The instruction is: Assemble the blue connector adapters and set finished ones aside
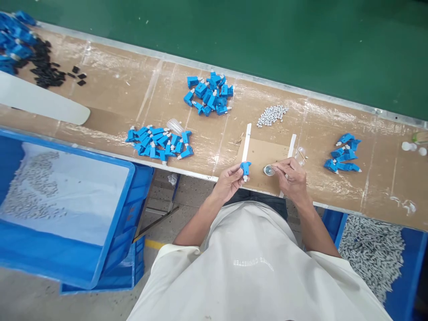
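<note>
Clearly, the left hand [229, 183] has hold of a blue piece [245, 167], pinched between thumb and fingers with its pale tip pointing back toward the body. The right hand [293, 178] has thumb and fingertips drawn together at the rim of a small clear cup [268, 170]; whether they grasp the cup itself or something thin inside it, I cannot tell, nor can I make out what the cup contains.

For good handling, a light, steady pinch suits the blue piece, with the fingers kept off its tip. The cup is best kept upright, and the right wrist quiet, so that nothing tips or spills. Working low over the brown sheet [267, 154], between the two white strips [246, 142], makes sense, since anything dropped would land within reach.

Just beyond the sheet lies a pile of small pale parts [272, 116], best left clear of the sleeves and wrists. Farther out, more blue pieces sit in separate clusters on the bench [117, 80], worth keeping apart so none get mixed.
</note>
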The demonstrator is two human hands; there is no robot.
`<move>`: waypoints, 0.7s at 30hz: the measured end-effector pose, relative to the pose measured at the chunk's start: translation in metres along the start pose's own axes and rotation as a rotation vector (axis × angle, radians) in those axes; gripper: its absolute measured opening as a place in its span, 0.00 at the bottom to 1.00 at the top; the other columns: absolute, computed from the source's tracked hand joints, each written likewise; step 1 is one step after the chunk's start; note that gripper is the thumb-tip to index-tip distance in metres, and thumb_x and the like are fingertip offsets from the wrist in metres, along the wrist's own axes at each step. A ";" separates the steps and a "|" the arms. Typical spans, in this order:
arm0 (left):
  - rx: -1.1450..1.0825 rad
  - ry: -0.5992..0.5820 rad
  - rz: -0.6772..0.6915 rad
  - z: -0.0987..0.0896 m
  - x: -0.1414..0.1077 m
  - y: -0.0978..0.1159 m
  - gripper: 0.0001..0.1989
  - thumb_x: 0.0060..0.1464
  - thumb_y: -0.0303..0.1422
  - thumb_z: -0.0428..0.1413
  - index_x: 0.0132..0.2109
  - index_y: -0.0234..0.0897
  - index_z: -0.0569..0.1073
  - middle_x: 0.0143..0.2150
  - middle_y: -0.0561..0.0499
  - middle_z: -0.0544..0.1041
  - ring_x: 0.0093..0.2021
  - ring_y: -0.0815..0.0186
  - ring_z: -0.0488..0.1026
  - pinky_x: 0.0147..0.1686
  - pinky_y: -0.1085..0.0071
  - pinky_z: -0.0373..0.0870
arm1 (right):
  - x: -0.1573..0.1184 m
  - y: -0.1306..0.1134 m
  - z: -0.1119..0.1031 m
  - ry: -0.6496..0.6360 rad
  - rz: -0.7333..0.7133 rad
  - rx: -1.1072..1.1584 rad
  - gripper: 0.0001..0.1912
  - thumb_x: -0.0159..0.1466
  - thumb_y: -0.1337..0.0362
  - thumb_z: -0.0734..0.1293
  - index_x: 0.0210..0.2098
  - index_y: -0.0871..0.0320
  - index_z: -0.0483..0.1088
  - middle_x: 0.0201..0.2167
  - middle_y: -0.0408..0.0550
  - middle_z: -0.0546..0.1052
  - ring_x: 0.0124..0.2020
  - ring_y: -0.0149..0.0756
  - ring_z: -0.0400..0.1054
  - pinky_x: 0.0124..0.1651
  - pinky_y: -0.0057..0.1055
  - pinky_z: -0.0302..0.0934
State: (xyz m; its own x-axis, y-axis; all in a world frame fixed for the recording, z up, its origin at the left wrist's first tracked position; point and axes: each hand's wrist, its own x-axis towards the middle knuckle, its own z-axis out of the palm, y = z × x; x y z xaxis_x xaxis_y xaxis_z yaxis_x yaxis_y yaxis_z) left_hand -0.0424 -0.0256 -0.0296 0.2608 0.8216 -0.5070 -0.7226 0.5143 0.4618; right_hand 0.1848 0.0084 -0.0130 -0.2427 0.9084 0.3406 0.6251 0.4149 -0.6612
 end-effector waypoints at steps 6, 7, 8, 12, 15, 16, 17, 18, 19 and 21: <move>0.006 -0.039 -0.054 0.014 0.002 -0.005 0.25 0.42 0.39 0.75 0.45 0.30 0.81 0.30 0.51 0.78 0.30 0.70 0.76 0.31 0.75 0.74 | -0.002 -0.004 -0.007 0.116 0.207 0.213 0.10 0.68 0.55 0.70 0.37 0.53 0.82 0.32 0.47 0.79 0.31 0.36 0.72 0.30 0.32 0.68; 0.006 -0.046 -0.064 0.017 0.002 -0.006 0.25 0.41 0.40 0.76 0.44 0.30 0.81 0.29 0.51 0.78 0.30 0.70 0.77 0.31 0.76 0.75 | -0.002 -0.006 -0.008 0.138 0.256 0.280 0.11 0.67 0.54 0.70 0.37 0.53 0.82 0.32 0.46 0.79 0.29 0.35 0.72 0.28 0.31 0.68; 0.006 -0.050 -0.074 0.021 0.003 -0.007 0.26 0.40 0.41 0.76 0.43 0.30 0.81 0.29 0.51 0.78 0.29 0.70 0.77 0.30 0.77 0.75 | -0.002 -0.007 -0.010 0.162 0.296 0.348 0.11 0.66 0.54 0.71 0.37 0.54 0.82 0.32 0.46 0.78 0.28 0.34 0.71 0.26 0.31 0.67; 0.008 -0.067 -0.120 0.034 0.003 -0.009 0.26 0.37 0.42 0.77 0.39 0.29 0.80 0.32 0.49 0.79 0.29 0.71 0.77 0.29 0.79 0.75 | 0.000 -0.019 -0.016 0.251 0.357 0.541 0.12 0.63 0.53 0.74 0.35 0.54 0.81 0.30 0.45 0.78 0.25 0.32 0.70 0.24 0.30 0.67; 0.008 -0.092 -0.142 0.040 0.000 -0.008 0.26 0.38 0.42 0.77 0.39 0.28 0.80 0.31 0.49 0.78 0.29 0.71 0.76 0.28 0.79 0.75 | 0.000 -0.035 -0.023 0.270 0.305 0.575 0.10 0.64 0.55 0.74 0.35 0.54 0.81 0.29 0.45 0.78 0.25 0.32 0.70 0.24 0.30 0.66; 0.008 -0.098 -0.146 0.042 -0.001 -0.007 0.26 0.38 0.42 0.76 0.39 0.28 0.80 0.31 0.50 0.78 0.29 0.72 0.76 0.28 0.79 0.74 | 0.000 -0.041 -0.025 0.265 0.273 0.567 0.08 0.65 0.56 0.73 0.36 0.54 0.81 0.29 0.45 0.78 0.25 0.32 0.69 0.24 0.31 0.66; 0.009 -0.104 -0.150 0.043 -0.002 -0.006 0.26 0.39 0.42 0.76 0.39 0.28 0.80 0.31 0.50 0.78 0.28 0.72 0.76 0.28 0.79 0.74 | 0.000 -0.047 -0.026 0.257 0.236 0.550 0.07 0.66 0.57 0.72 0.37 0.53 0.81 0.29 0.45 0.79 0.25 0.32 0.69 0.25 0.31 0.65; 0.011 -0.111 -0.152 0.044 -0.004 -0.006 0.25 0.39 0.42 0.76 0.39 0.28 0.80 0.31 0.50 0.78 0.28 0.72 0.75 0.27 0.78 0.74 | -0.001 -0.052 -0.028 0.248 0.195 0.523 0.06 0.67 0.59 0.72 0.37 0.53 0.81 0.30 0.46 0.79 0.25 0.33 0.70 0.25 0.31 0.65; 0.015 -0.119 -0.154 0.045 -0.005 -0.005 0.25 0.39 0.42 0.76 0.39 0.28 0.80 0.31 0.50 0.78 0.28 0.72 0.75 0.27 0.78 0.73 | -0.001 -0.056 -0.028 0.239 0.151 0.489 0.06 0.68 0.61 0.71 0.38 0.52 0.82 0.30 0.46 0.80 0.26 0.33 0.70 0.26 0.32 0.65; 0.021 -0.137 -0.154 0.047 -0.007 -0.004 0.26 0.40 0.42 0.76 0.40 0.28 0.80 0.30 0.50 0.77 0.28 0.72 0.75 0.27 0.77 0.73 | -0.002 -0.062 -0.028 0.224 0.061 0.415 0.06 0.68 0.63 0.70 0.40 0.51 0.82 0.31 0.46 0.80 0.29 0.35 0.73 0.30 0.33 0.67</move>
State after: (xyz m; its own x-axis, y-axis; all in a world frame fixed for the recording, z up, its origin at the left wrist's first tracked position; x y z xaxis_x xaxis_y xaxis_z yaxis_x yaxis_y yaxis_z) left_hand -0.0115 -0.0216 0.0066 0.4531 0.7576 -0.4698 -0.6539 0.6406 0.4024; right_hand 0.1675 -0.0206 0.0464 -0.0201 0.9171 0.3982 0.2727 0.3882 -0.8803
